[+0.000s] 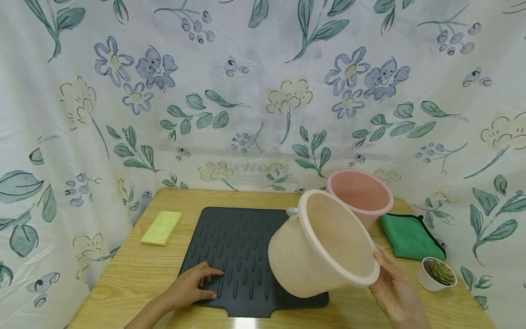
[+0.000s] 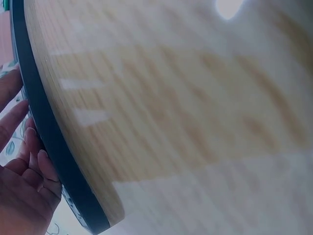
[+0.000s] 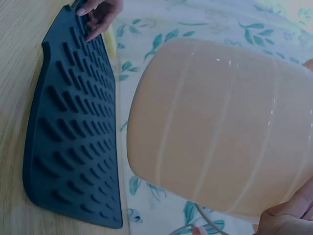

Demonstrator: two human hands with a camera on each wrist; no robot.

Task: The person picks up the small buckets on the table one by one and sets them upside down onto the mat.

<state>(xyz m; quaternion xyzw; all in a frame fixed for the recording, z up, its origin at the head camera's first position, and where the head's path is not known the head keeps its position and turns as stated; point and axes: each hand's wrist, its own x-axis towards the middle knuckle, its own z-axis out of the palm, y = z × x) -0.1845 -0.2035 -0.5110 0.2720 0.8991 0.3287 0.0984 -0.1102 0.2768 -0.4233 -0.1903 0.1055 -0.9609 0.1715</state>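
Fingers of the right hand are curled round the near rim of a beige bucket, which is held tilted above the right end of a black ribbed mat, its mouth turned toward the camera and its base toward the mat; from the right wrist view the bucket's side is seen clear of the mat's surface, so it is judged to be carried rather than set down. On the near left corner of the mat the left hand is laid flat, fingers straight and spread, pressing the mat onto the worktop; nothing is gripped by it. The step in hand is judged to be the placing of the bucket on the mat while the mat is steadied. For the next move the bucket would need to be brought level or turned over and lowered within the mat's free middle, away from the left fingers. Just right of the mat, a small potted succulent is stood, and a folded green cloth is laid behind it. A pink bucket is stood just behind the beige one, and a yellow sponge is laid left of the mat. Flowered fabric is hung behind everything.
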